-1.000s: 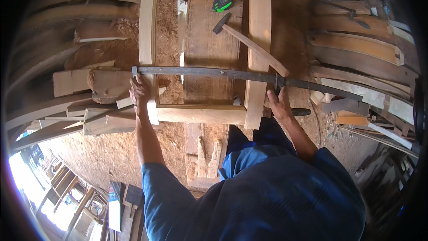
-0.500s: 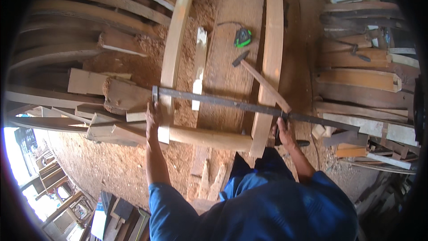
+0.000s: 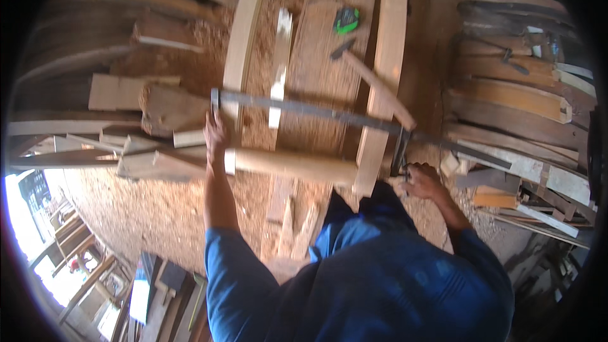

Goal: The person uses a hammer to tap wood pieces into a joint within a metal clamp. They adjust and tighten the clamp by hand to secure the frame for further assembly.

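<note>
A long dark metal bar clamp (image 3: 307,108) lies across two pale wooden rails, the left rail (image 3: 245,31) and the right rail (image 3: 389,44). My left hand (image 3: 216,134) grips the clamp's jaw at its left end, beside the left rail. At the sliding jaw, outside the right rail, my right hand (image 3: 425,182) is closed on the clamp's screw handle, which the fingers mostly hide. A rounded wooden crosspiece (image 3: 294,166) spans between the rails just nearer to me than the bar. The hammer (image 3: 380,87) rests tilted, its handle end by the bar.
A green and black tape measure (image 3: 346,20) sits on a wide plank (image 3: 323,69) between the rails. Stacked boards (image 3: 506,98) line the right side, and more timber (image 3: 120,94) lies at left. Sawdust (image 3: 139,215) covers the floor.
My right hand has shifted from the sliding jaw by the bar down to the screw handle. My left hand stays at the left jaw. The whole view has shifted slightly.
</note>
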Action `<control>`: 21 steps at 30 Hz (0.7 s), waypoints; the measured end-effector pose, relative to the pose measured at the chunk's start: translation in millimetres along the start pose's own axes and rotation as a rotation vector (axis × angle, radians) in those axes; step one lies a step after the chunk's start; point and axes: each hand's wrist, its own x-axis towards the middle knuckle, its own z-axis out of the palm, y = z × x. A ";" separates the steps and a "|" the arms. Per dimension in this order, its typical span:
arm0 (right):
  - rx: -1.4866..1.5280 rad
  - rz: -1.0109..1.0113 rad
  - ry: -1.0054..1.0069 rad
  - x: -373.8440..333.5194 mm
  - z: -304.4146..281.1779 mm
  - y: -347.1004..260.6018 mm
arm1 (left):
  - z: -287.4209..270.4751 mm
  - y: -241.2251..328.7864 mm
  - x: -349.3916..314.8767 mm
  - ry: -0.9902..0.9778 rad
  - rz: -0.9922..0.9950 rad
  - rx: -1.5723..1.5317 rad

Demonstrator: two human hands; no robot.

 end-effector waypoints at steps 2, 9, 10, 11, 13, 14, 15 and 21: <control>-0.039 -0.023 0.159 -12.6 28.9 11.9 | -9.3 15.1 19.4 -0.057 -0.076 -0.110; -0.060 0.113 0.151 -10.1 22.9 -12.0 | -67.3 75.8 68.4 -0.126 -0.670 -0.449; -0.061 0.106 0.151 -5.8 20.4 -10.7 | -54.5 63.3 61.5 -0.098 -0.656 -0.430; -0.082 0.097 0.063 2.4 17.2 -6.6 | -42.5 45.4 52.5 -0.090 -0.665 -0.423; -0.100 0.085 -0.027 21.9 7.7 5.8 | -30.0 23.8 42.4 -0.017 -0.456 -0.328; 0.044 0.077 -0.246 32.9 0.5 14.3 | -27.6 20.7 44.1 -0.018 -0.456 -0.326; 0.193 0.080 -0.467 35.4 -1.2 19.4 | -27.4 26.7 50.4 -0.083 -0.499 -0.353; 0.195 -0.057 -0.213 26.2 18.5 31.8 | -49.7 34.9 59.8 -0.176 -0.540 -0.419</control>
